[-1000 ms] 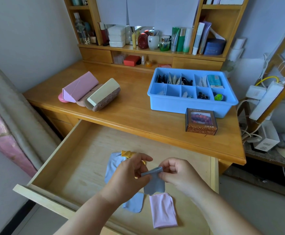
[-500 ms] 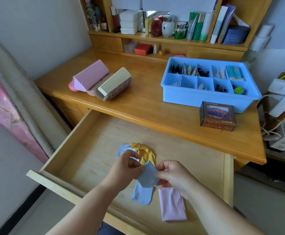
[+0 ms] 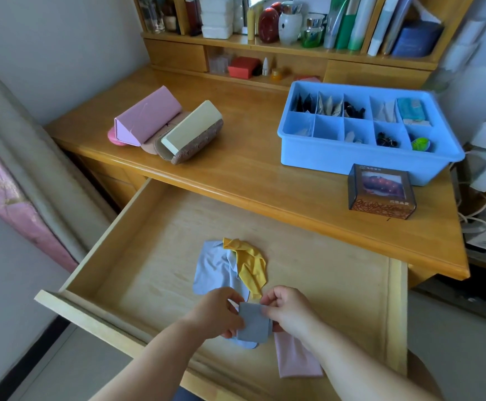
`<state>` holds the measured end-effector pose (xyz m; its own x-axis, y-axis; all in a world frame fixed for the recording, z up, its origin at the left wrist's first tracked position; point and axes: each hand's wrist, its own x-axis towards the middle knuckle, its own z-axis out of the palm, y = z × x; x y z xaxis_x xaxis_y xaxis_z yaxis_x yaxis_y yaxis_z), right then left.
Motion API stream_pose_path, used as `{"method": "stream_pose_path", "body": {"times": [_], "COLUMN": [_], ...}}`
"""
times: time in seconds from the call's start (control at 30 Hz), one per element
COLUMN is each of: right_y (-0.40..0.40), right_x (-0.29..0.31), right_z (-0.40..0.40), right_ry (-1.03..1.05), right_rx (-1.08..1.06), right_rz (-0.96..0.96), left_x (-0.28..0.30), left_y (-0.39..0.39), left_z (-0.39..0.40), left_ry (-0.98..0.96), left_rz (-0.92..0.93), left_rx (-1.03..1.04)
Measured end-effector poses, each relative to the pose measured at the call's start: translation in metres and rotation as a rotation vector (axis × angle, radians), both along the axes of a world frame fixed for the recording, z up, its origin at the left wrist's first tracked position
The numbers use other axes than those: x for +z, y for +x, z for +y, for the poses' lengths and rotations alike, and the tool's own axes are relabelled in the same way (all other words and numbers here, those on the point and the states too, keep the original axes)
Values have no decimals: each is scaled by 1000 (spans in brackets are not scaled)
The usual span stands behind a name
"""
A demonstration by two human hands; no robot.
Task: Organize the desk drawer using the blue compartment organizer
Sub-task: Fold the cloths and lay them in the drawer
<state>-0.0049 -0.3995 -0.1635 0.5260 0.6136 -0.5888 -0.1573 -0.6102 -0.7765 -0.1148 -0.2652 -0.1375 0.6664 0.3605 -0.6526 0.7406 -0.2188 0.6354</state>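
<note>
Over the open wooden drawer (image 3: 161,227), my left hand (image 3: 215,314) and my right hand (image 3: 289,309) both pinch a small folded grey-blue cloth (image 3: 253,322) by its upper corners. In the drawer under and behind it lie a light blue cloth (image 3: 213,264), a crumpled yellow cloth (image 3: 250,264) and a pink cloth (image 3: 294,360), partly hidden by my right forearm. The blue compartment organizer (image 3: 337,157) stands on the desk at the right, with small items in several of its compartments.
A dark printed box (image 3: 382,192) sits on the desk just in front of the organizer. Pink and cream cases (image 3: 166,125) lie on the desk at the left. The shelf (image 3: 294,47) behind holds bottles, jars and books. Cables and chargers hang at the right.
The grey-blue cloth has been folded smaller between my hands, from a hanging strip to a compact square. The camera has moved closer to the desk; the yellow cloth now shows fully.
</note>
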Motion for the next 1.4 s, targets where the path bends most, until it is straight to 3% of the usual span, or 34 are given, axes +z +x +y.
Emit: {"method": "stream_pose_path", "body": {"times": [0.23,0.4,0.53,0.7,0.9,1.03,1.13,1.23,1.4], "right_y": [-15,-14,-9,20,35,39,40,41,42], "right_x": [-18,-12,-1,14,23,39,61,84,111], "right_z": [6,5,2,-11,-18,-9,0,2,-12], "right_ry": [-241,-292,-90,80,112,214,330,402,380], "right_rx": [233,392,310,26,73,-1,-21,0,40], "right_rz": [-344,-653,-582,-523,-509,-573,-650,-570,-406], "left_x": [-30,-43,-39,-18,-12,9,35,58,83], "left_y": [-7,-6,-2,31,74,71,63,56,51], "left_z": [1,-1,9,39,56,42,20,3,-15], "left_ry": [168,422,499,607,649,605,553,542,436], "left_rz": [64,80,58,-304,-263,-455,-612,-717,-735], "left_rx": [-22,-171,-174,233,87,118,12,-118,26]}}
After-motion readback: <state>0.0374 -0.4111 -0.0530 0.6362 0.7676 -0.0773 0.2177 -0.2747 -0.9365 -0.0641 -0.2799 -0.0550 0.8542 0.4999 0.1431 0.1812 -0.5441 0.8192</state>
